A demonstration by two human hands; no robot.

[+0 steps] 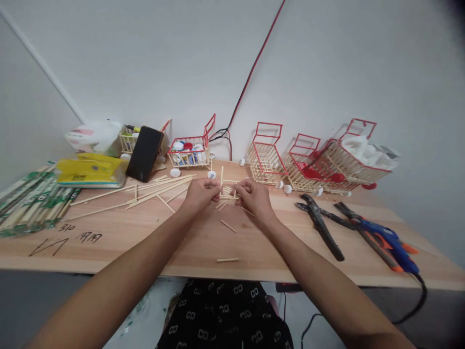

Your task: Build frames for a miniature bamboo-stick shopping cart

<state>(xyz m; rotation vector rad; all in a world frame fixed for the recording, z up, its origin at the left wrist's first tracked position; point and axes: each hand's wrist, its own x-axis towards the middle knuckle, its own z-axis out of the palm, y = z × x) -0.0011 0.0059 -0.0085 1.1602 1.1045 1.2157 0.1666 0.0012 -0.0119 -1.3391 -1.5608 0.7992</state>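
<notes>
Where the left hand [201, 192] and right hand [255, 196] meet, both pinch a small stick frame [228, 189] just above the table [203, 242], its joints hidden by fingertips. Loose sticks [228, 225] lie near; pliers [321, 225] and a glue gun [390, 242] rest to the right

Curled fingers [213, 187] hide how the short sticks [228, 193] are gripped.

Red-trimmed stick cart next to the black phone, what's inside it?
Plastic bottle caps, white, red and blue, fill the cart. Anything beneath them is covered.
</notes>
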